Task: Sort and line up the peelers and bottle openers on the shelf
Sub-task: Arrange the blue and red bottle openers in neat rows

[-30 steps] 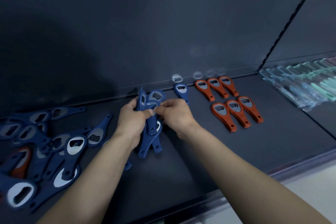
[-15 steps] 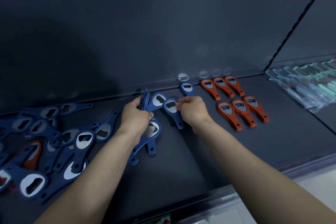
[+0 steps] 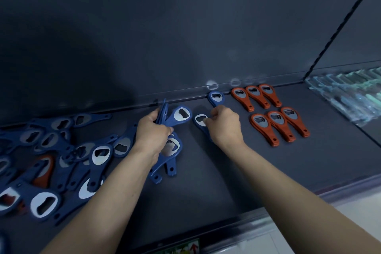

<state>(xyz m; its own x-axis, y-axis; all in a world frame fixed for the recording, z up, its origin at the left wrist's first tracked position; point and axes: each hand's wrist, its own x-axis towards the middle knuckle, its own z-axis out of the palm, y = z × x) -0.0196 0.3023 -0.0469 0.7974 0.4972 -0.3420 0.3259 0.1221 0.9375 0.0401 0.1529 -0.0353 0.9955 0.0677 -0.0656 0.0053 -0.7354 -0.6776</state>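
Observation:
My left hand (image 3: 151, 135) grips a bunch of blue bottle openers (image 3: 179, 116), their heads fanned above my fist and their handles sticking out below. My right hand (image 3: 224, 125) pinches a single blue bottle opener (image 3: 199, 120) by its head, low over the dark shelf (image 3: 226, 181). Just behind it another blue opener (image 3: 216, 98) lies by the back wall. To the right, orange bottle openers (image 3: 268, 115) lie in two neat rows of three. A loose heap of blue openers (image 3: 61, 156), with an orange one (image 3: 44, 169) mixed in, covers the shelf's left part.
Clear-wrapped green peelers (image 3: 348, 95) lie on the neighbouring shelf section at the far right, past a dark divider line. A dark back wall (image 3: 185, 37) rises behind the shelf, whose front edge (image 3: 288, 202) runs below my forearms.
My right hand pulled one blue opener out of the left hand's bunch and carried it right, down toward the shelf below the lone blue opener. The left hand kept the bunch.

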